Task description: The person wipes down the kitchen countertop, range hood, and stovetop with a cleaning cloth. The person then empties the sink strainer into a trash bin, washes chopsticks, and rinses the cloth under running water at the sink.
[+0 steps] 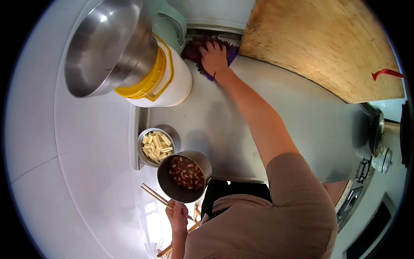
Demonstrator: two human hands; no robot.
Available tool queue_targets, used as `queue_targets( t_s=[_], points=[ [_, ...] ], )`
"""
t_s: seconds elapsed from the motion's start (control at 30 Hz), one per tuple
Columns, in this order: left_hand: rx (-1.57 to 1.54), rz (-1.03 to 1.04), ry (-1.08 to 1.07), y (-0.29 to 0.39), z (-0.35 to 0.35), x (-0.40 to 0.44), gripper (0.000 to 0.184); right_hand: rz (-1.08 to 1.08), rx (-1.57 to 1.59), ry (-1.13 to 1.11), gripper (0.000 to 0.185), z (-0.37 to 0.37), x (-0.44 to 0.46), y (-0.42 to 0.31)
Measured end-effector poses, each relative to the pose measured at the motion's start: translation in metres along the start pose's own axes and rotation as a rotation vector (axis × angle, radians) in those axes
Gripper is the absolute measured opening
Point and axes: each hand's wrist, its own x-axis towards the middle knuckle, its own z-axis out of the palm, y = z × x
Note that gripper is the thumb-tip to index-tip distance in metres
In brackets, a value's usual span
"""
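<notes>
My left hand (177, 216) is closed around the handle of a metal pot (166, 183) and a pair of wooden chopsticks (156, 195). Reddish-brown liquid with pale peanut- or bean-like pieces (186, 173) sits in the tilted pot. Just beyond it, a small metal bowl (141, 149) holds pale yellow cut sticks (156, 146). At the far end of the metal counter (215, 116), my right hand (214, 59) presses down on a shaggy purple cloth (194, 51). Its fingers bend over the cloth, and their tips are partly lost in the pile.
A white bucket (179, 86) with a yellow lid (151, 82) stands at the left, large metal bowls (103, 47) on top. Behind it is a pale green container (170, 23). A big wooden board (319, 43) leans at the back right. A pan (377, 134) lies far right.
</notes>
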Motion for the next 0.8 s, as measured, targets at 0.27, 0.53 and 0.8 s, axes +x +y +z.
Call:
queue_targets(
  t_s=[0.27, 0.53, 0.8],
  points=[
    [0.069, 0.019, -0.071, 0.006, 0.007, 0.019, 0.016, -0.241, 0.149, -0.192, 0.039, -0.044, -0.203, -0.037],
    [0.062, 0.051, -0.089, 0.012, 0.035, 0.05, 0.016, -0.174, 0.115, -0.018, 0.042, -0.023, -0.068, 0.002],
    [0.103, 0.094, -0.082, 0.007, 0.074, 0.082, 0.023, -0.028, 0.113, 0.04, 0.041, -0.02, -0.056, 0.027]
  ],
)
